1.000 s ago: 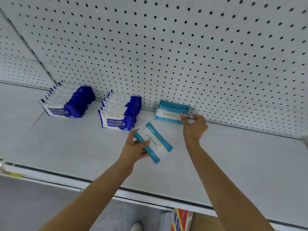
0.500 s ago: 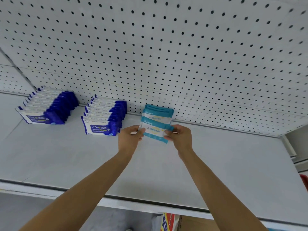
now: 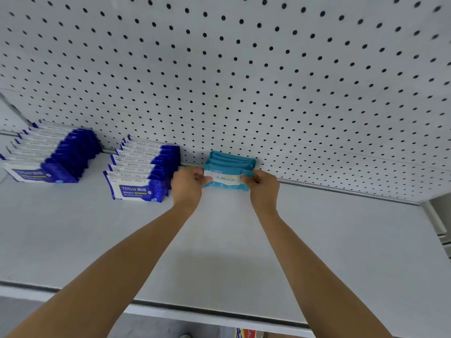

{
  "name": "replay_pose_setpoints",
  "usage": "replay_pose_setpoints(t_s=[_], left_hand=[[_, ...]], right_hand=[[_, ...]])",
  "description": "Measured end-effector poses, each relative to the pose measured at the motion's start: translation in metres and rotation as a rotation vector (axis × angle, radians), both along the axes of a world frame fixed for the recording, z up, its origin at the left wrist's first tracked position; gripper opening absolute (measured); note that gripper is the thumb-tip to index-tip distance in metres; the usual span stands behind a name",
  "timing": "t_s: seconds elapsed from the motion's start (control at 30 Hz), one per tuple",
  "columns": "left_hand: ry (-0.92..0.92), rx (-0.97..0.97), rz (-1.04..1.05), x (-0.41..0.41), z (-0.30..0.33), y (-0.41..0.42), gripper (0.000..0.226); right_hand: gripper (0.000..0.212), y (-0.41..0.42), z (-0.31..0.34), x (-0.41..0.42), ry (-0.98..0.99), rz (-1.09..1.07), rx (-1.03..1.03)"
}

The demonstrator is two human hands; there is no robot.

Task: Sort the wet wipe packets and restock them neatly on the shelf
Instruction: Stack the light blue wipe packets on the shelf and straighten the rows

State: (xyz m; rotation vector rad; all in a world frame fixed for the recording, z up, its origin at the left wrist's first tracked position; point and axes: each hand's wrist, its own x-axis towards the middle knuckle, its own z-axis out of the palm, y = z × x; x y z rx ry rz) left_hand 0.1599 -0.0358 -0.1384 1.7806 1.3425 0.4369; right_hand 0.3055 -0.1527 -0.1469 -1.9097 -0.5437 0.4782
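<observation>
Teal packet (image 3: 225,179), long axis along shelf (image 3: 219,240) back edge, pinched endwise between left hand (image 3: 187,184) and right hand (image 3: 263,187), fronting teal row (image 3: 231,160).

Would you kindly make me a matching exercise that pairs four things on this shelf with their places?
Things:
1. teal-and-white wipe packet
2. near row of dark blue alcohol wipe packets
3. far row of dark blue wipe packets
4. white perforated back panel

Places:
A. far left of the shelf
B. behind every row
C. held at both ends
D. beside the left hand

Pairs: 1-C, 2-D, 3-A, 4-B
</observation>
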Motion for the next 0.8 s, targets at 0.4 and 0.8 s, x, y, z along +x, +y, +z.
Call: replay_pose_setpoints(t_s=[0.4,0.8], left_hand=[[-0.135,0.043,-0.02,-0.02,-0.001,-0.016,0.034],[-0.192,0.217,-0.329,-0.058,0.08,-0.164,0.041]], right_hand=[[0.012,-0.03,0.009,-0.004,-0.035,0.061,0.007],[0.035,-0.2,0.089,-0.025,-0.38,0.33,-0.021]])
